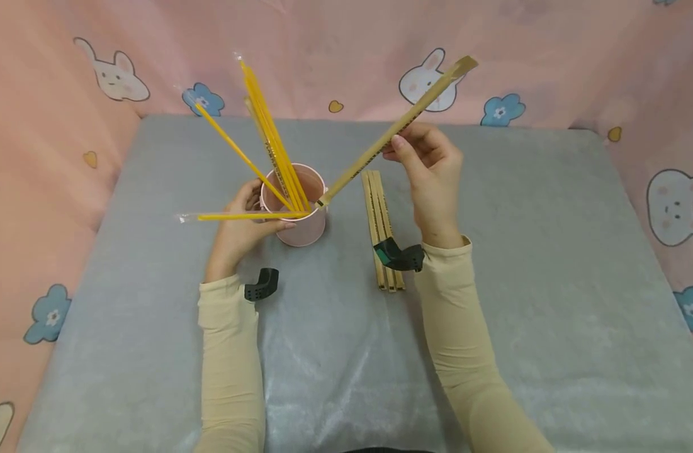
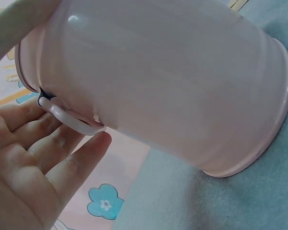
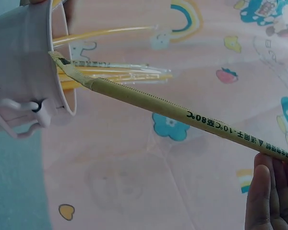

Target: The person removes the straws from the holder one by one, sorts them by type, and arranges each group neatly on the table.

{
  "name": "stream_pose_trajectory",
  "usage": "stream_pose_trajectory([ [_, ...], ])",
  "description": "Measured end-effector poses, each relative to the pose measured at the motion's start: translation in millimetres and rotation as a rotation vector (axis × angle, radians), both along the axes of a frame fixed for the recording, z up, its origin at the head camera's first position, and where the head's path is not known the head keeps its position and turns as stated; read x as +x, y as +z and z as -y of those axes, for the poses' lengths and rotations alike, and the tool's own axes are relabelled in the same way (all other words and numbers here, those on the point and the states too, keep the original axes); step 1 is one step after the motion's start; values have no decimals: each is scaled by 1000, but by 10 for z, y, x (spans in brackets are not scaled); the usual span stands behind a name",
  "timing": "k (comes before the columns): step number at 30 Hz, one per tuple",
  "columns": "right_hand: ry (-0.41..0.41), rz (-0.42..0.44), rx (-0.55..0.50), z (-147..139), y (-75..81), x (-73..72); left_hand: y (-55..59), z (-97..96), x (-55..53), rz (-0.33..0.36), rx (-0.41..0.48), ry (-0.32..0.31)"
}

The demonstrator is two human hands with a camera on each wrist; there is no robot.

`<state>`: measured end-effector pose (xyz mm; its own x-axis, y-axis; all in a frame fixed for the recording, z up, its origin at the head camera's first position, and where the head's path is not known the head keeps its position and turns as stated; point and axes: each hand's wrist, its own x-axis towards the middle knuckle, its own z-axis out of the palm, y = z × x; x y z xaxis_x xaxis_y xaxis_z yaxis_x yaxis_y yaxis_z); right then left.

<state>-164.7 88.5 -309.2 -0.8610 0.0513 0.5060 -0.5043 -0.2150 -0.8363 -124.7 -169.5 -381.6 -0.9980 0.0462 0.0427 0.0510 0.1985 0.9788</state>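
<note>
My left hand grips a small pale pink bucket, thumb across the front of its rim and fingers behind, beside a small side handle. In the bucket lean several yellow straws in clear wrappers and one tan paper-wrapped straw. One clear-wrapped straw lies nearly level over the rim, pointing left. Between thumb and fingers, my right hand pinches another tan paper-wrapped straw with dark print. It slants up to the right, its lower end right at the bucket's rim.
More paper-wrapped straws lie side by side on the grey tabletop, right of the bucket and partly behind the right wrist camera. A pink cloth with rabbits and flowers hangs around the table.
</note>
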Motion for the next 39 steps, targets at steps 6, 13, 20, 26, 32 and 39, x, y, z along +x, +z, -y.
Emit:
stream_pose_trajectory([
  [6,-30,28,-57,-97,-4,11,9,6,-9,-2,-12,3],
  [13,-57,63,-39,-230,-25,45,0,-2,-4,13,-37,-7],
  [20,-59,92,26,-303,-28,55,0,-14,15,-13,-8,-3],
  [26,-63,124,62,-337,-43,67,-4,-2,36,1,-1,-2],
  [32,-83,134,93,-392,-60,88,12,1,52,8,-3,-1],
  [39,-69,207,140,-499,-91,90,21,-16,49,10,3,-6],
])
